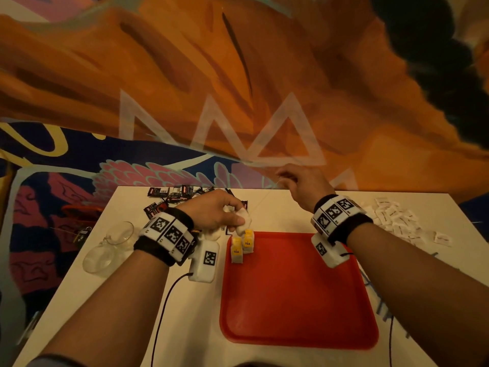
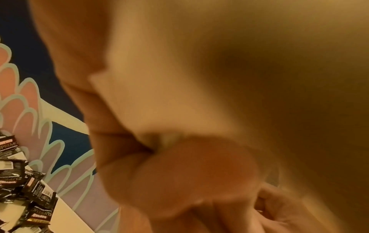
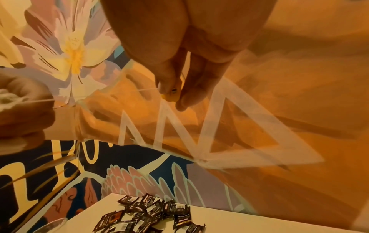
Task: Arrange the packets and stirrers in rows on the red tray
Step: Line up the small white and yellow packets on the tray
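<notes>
A red tray (image 1: 299, 327) lies on the white table. My left hand (image 1: 232, 218) hovers over the tray's far left corner and grips a bunch of white tea bags (image 1: 244, 217). Two yellow TEA tags (image 1: 236, 250) sit just below it at that corner; whether they hang or rest on the tray I cannot tell. Raised above the table's far edge, my right hand (image 1: 284, 181) pinches one small yellow tag (image 3: 169, 95). A thin string (image 3: 147, 89) runs taut from this tag to the tea bags (image 3: 8, 97). The left wrist view shows only my curled left hand (image 2: 179, 149), blurred.
A pile of black coffee packets (image 1: 180, 196) lies at the table's far left edge, also seen as black packets (image 3: 151, 217) from the right wrist. White sugar packets (image 1: 397, 218) are scattered at the far right. A glass cup (image 1: 111, 245) lies left of the tray. No stirrers are visible.
</notes>
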Demonstrator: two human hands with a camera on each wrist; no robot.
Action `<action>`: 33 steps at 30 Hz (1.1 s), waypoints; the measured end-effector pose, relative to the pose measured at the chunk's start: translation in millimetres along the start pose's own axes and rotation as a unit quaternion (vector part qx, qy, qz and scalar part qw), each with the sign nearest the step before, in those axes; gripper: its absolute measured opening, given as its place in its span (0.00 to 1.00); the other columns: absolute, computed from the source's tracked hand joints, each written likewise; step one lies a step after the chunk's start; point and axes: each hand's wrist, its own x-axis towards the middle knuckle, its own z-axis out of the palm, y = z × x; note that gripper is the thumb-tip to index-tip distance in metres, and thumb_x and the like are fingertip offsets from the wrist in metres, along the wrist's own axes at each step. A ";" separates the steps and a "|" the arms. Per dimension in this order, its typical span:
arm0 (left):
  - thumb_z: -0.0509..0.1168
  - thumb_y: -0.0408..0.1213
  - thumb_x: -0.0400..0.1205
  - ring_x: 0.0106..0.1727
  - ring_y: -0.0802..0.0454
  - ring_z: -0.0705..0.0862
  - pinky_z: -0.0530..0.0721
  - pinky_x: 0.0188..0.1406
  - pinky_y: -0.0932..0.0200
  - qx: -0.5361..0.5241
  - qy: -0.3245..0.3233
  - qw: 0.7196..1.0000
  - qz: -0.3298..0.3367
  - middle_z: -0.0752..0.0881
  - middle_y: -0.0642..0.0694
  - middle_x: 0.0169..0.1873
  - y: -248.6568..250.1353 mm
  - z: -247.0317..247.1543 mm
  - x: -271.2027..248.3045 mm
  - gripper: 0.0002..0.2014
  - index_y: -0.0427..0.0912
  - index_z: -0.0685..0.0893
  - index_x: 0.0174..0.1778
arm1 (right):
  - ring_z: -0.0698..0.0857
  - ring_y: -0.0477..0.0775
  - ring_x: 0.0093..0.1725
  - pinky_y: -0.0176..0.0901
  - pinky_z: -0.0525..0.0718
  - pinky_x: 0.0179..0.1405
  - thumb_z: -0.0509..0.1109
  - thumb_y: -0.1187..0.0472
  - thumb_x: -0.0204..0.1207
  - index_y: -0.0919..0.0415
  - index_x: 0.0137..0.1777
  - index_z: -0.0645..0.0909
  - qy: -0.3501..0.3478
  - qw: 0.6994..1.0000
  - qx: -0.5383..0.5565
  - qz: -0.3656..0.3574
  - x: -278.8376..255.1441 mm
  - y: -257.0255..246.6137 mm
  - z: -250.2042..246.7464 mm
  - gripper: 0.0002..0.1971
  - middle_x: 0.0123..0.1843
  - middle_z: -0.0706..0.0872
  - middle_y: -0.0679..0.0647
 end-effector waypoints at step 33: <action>0.65 0.26 0.84 0.33 0.54 0.89 0.83 0.26 0.65 -0.536 0.225 0.814 -0.007 0.89 0.40 0.42 13.6 12.4 33.0 0.10 0.35 0.84 0.60 | 0.84 0.43 0.51 0.24 0.72 0.49 0.73 0.58 0.78 0.53 0.52 0.91 -0.126 0.990 0.044 -0.038 -43.2 -36.5 42.5 0.07 0.52 0.91 0.48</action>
